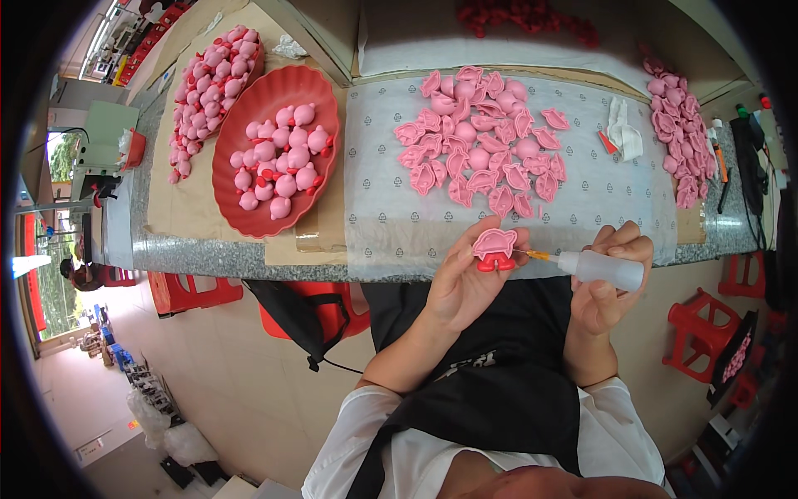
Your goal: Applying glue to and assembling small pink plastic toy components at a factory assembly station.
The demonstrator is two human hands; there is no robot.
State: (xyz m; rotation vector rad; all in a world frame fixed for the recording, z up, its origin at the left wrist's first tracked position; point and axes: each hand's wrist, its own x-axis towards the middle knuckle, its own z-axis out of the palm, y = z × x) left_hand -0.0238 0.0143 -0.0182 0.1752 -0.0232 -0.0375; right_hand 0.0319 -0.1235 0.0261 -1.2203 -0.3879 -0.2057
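Between its thumb and fingers my left hand [455, 287] holds a pink hollow toy half [494, 241] with a raised rim and small red feet [496, 263] at its lower edge. My right hand [600, 309] is closed round a translucent squeeze bottle [608, 271], tilted almost level. Its thin needle tip [540, 255] has an orange base and points left at the toy half's right edge; whether it touches is too small to tell. Just beyond both hands lies a loose spread of pink toy shells [490, 148], some hollow side up, some rounded side up.
To the left, a red scalloped bowl [229, 200] holds pink toys with red parts, beside another heap [212, 87]. More pink pieces [683, 141] lie at right, near a crumpled white cloth [623, 133]. White printed paper [378, 187] covers the counter. Red stools [702, 333] stand below.
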